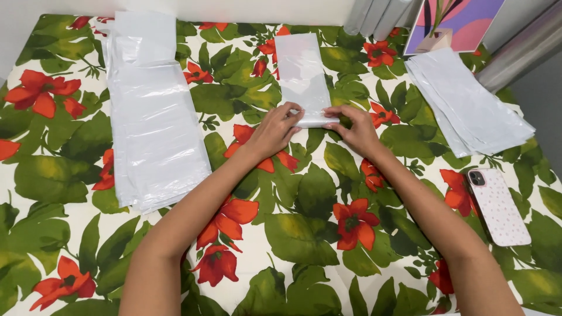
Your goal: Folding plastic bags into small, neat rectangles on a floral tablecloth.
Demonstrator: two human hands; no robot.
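A narrow folded strip of white plastic bag (301, 70) lies in the middle of a floral-covered surface (304, 222), running away from me. My left hand (274, 130) pinches the strip's near end from the left. My right hand (354, 131) pinches the same end from the right. The near end looks rolled or folded over between my fingertips.
A tall stack of flat white plastic bags (152, 117) lies at the left. A smaller fanned stack of bags (468, 105) sits at the right. A phone (499, 206) in a spotted case lies face down near the right edge. A picture (451, 23) leans at the back.
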